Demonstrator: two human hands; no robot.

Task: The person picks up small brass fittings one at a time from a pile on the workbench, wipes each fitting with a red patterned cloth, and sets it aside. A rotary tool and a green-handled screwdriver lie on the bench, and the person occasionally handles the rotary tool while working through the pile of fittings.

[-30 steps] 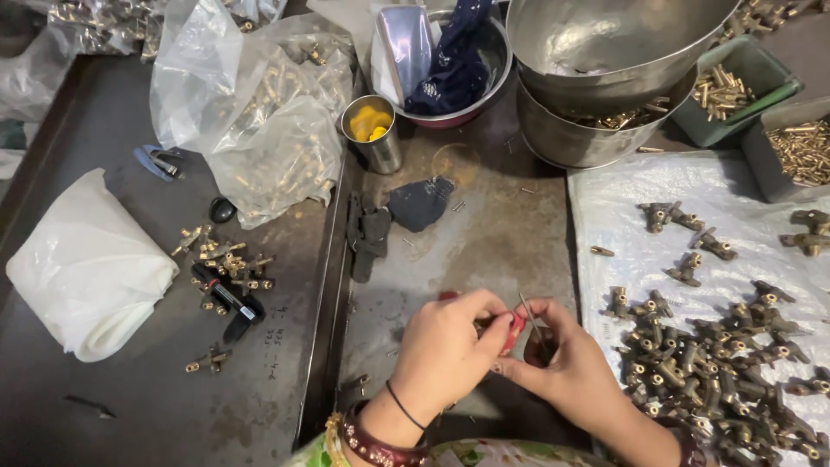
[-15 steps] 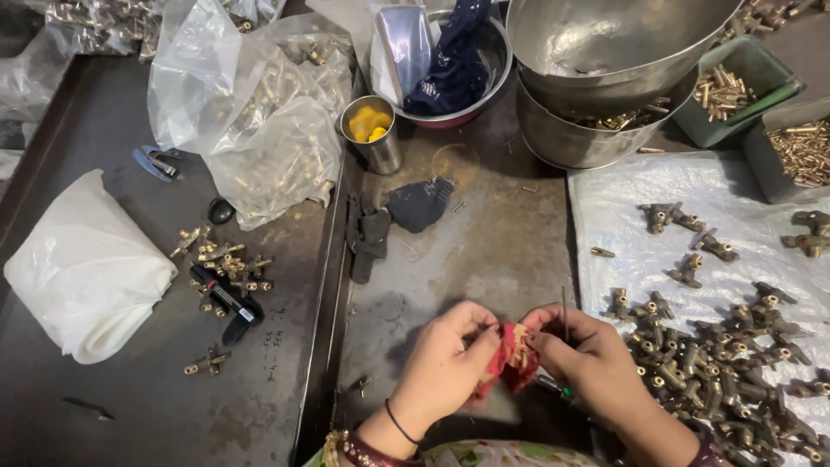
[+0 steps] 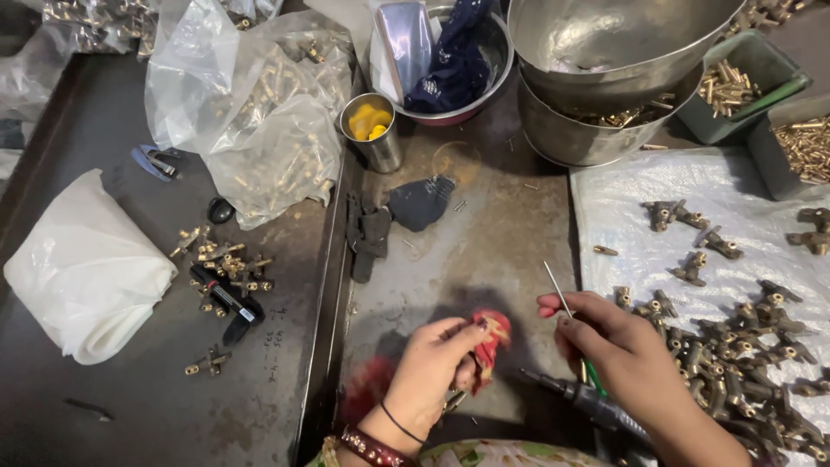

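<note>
The red rag [image 3: 489, 339] now sits bunched in the left hand [image 3: 432, 367] alone, fingers clenched around it with a small brass fitting [image 3: 453, 400] peeking out below, low over the stained metal tabletop [image 3: 467, 251] — half a second ago both hands met on it. The right hand [image 3: 618, 350] has drawn off to the right, pinching a thin metal rod [image 3: 560, 297] that points up and away, so the wiping looks finished and the rod seems freed for use. Beside that hand lie a dark power tool [image 3: 579, 399] and the heap of brass fittings [image 3: 735, 346] on the white sheet [image 3: 640, 195].
</note>
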